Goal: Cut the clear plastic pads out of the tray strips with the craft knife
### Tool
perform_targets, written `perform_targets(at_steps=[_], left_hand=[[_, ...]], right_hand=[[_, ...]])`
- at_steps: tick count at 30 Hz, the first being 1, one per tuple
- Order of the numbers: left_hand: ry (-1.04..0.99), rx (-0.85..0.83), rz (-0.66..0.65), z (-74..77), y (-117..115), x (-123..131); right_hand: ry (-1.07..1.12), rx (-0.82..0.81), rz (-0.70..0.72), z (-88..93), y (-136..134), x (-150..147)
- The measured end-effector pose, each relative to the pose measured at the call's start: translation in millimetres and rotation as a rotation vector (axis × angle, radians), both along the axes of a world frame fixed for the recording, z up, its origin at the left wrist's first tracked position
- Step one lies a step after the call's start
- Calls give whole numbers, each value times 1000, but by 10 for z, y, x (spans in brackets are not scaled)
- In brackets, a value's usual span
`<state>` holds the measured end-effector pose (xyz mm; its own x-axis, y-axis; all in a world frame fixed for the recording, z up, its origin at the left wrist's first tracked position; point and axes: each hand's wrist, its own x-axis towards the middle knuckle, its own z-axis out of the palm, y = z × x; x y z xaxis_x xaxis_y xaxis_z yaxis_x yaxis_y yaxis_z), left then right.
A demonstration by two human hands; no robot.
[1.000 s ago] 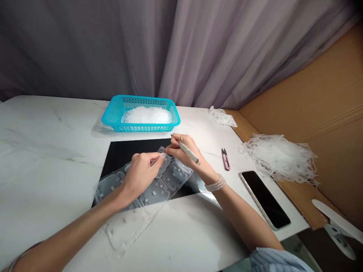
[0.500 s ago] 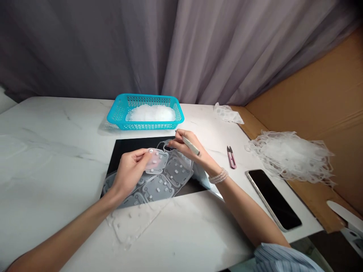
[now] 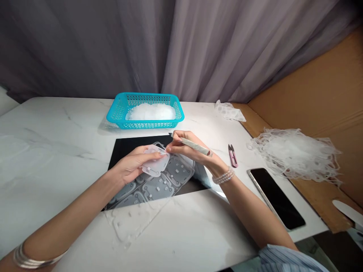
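My left hand (image 3: 132, 162) is closed around a translucent, rounded-square pad (image 3: 155, 166), thumb on top and fingers beneath. Small raised bumps show on its face. At the pad's right edge, the thumb and forefinger of my right hand (image 3: 185, 147) pinch together; whether they grip its thin rim I cannot tell. Tucked in that same hand is a pale pen-shaped tool (image 3: 195, 146), its dark tip pointing away to the left. Under both hands lies a clear moulded sheet (image 3: 159, 189) of similar pads, partly over a black mat (image 3: 124, 145).
A blue basket (image 3: 144, 124) with a pile of translucent pads (image 3: 151, 112) stands at the back. To the right are pink thread snips (image 3: 233, 155), a phone (image 3: 276, 198), a heap of clear trimmings (image 3: 297, 155) and a crumpled clear piece (image 3: 230, 112). A cardboard wall (image 3: 320, 83) borders the right.
My left hand has turned and shifted right, tilting the pad and bringing its edge to my right fingertips. The pen-shaped tool lies at a flatter angle in my right hand.
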<state>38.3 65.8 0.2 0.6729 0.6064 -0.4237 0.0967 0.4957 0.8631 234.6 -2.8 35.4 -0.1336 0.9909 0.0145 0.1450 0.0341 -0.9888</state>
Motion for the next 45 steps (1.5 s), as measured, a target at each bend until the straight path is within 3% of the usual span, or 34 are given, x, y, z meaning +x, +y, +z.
perform_targets(at_steps=[6,14,18,23,26,31,34,38,45], left_hand=[[-2,-31,-2,54,-12,146],[-61,-41,-15,34,-3,153],[2,195,48,15,-95,204],[27,591,-91,210,-299,207],[-25,604,-123,332,-363,137],[-124,455,-81,352,-393,-44],[-162,415,3,362,-440,-103],[-238,313,82,405,-521,-112],[-386,104,55,434,-623,-129]], right_hand=[[-74,10,2,95,-67,17],[-300,163,-31,48,-64,21],[-478,213,-56,-25,-91,-24],[-609,277,-156,-257,-59,-38],[-617,278,-230,-255,-19,41],[-516,274,-319,184,-196,80],[-266,173,-302,396,-459,-69],[74,59,-273,366,-712,-310],[342,29,-357,229,-751,-429]])
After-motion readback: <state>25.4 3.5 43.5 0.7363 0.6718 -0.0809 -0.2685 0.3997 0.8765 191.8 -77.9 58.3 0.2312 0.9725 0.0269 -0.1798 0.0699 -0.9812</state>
